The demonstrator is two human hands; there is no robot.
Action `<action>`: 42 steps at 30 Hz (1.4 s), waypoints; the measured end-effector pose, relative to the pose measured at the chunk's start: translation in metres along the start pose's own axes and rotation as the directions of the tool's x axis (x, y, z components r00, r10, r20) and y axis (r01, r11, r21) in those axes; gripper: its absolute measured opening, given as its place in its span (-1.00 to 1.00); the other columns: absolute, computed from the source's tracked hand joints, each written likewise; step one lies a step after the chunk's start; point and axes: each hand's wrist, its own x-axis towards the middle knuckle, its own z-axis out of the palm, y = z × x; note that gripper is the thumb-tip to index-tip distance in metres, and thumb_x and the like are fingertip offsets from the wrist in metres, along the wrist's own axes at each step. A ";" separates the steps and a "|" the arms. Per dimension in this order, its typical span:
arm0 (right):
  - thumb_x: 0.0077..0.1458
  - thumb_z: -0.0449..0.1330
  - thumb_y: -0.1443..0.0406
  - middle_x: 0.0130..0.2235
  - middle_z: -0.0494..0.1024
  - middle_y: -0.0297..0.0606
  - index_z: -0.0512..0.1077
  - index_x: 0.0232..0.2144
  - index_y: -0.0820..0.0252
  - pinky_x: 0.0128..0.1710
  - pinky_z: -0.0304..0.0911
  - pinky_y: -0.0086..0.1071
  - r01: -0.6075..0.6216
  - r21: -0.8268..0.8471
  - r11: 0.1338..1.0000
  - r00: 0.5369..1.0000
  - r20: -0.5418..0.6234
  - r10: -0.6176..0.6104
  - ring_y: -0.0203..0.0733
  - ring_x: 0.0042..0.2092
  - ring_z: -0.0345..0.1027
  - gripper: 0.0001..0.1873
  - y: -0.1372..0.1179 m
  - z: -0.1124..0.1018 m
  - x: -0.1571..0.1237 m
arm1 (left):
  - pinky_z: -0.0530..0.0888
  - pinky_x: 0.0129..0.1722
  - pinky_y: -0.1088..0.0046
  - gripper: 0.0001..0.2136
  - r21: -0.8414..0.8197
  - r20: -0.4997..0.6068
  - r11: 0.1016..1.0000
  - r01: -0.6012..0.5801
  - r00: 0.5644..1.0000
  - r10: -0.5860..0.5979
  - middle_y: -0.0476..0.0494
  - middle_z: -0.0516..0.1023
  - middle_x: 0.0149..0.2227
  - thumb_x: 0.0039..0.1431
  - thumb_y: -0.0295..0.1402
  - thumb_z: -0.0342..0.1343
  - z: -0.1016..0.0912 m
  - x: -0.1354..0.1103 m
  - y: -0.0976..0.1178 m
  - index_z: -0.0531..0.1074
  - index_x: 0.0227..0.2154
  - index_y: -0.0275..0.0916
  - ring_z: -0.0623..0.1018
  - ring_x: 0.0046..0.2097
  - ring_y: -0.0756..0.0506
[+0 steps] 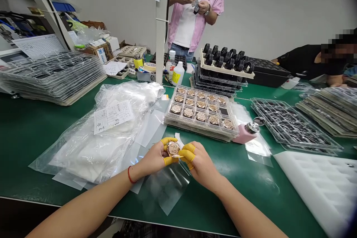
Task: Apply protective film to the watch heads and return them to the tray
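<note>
My left hand [157, 156], in yellow finger cots, is closed around a round rose-gold watch case [173, 148]. Its flat, marked side faces up. My right hand [195, 158], also in yellow finger cots, pinches a thin white piece of cloth or paper [179, 140] at the case's right edge. Part of that piece is hidden behind the fingers. Beyond my hands, a stack of clear trays [200, 128] holds several similar watch cases in rows; one pocket at the right shows dark. Clear film sheets [170, 189] lie beneath my hands on the green table.
A plastic bag [83, 156] with a paper label lies left. Right of the trays stand a pink pump bottle [245, 134], black-part trays [292, 126] and white foam [320, 178]. A white post [161, 44] rises behind. Two other people are across the table.
</note>
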 end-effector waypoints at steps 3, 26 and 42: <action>0.16 0.00 0.41 -0.34 0.42 -0.24 0.36 -0.25 0.13 -0.28 0.12 -0.29 -0.088 0.072 0.994 0.992 -0.081 0.093 -0.20 -0.29 0.17 -0.83 0.002 -0.002 0.000 | 0.47 -0.16 0.35 -0.47 0.031 -0.001 1.000 0.004 1.000 -0.004 -0.15 0.46 -0.15 -0.05 -0.35 0.27 0.000 0.000 0.002 0.24 0.00 -0.23 0.52 -0.18 -0.10; 0.15 0.00 0.40 -0.36 0.41 -0.24 0.36 -0.27 0.14 -0.20 0.13 -0.23 -0.048 -0.005 0.999 0.996 -0.076 0.047 -0.18 -0.27 0.17 -0.83 0.005 0.005 -0.001 | 0.46 -0.13 0.31 -0.49 0.034 0.023 0.999 -0.005 1.000 0.004 -0.17 0.46 -0.13 -0.04 -0.37 0.27 -0.005 0.001 0.003 0.25 -0.01 -0.22 0.51 -0.14 -0.13; 0.08 0.10 0.20 -0.16 0.48 -0.19 0.37 -0.14 0.12 -0.15 0.22 -0.23 -0.639 0.512 0.574 0.715 0.119 0.689 -0.10 -0.13 0.31 -0.72 0.048 0.019 0.000 | 0.44 -0.17 0.35 -0.46 0.048 0.058 0.996 0.077 0.995 -0.079 -0.14 0.46 -0.17 -0.04 -0.40 0.24 0.005 0.000 -0.001 0.22 0.03 -0.20 0.49 -0.21 -0.08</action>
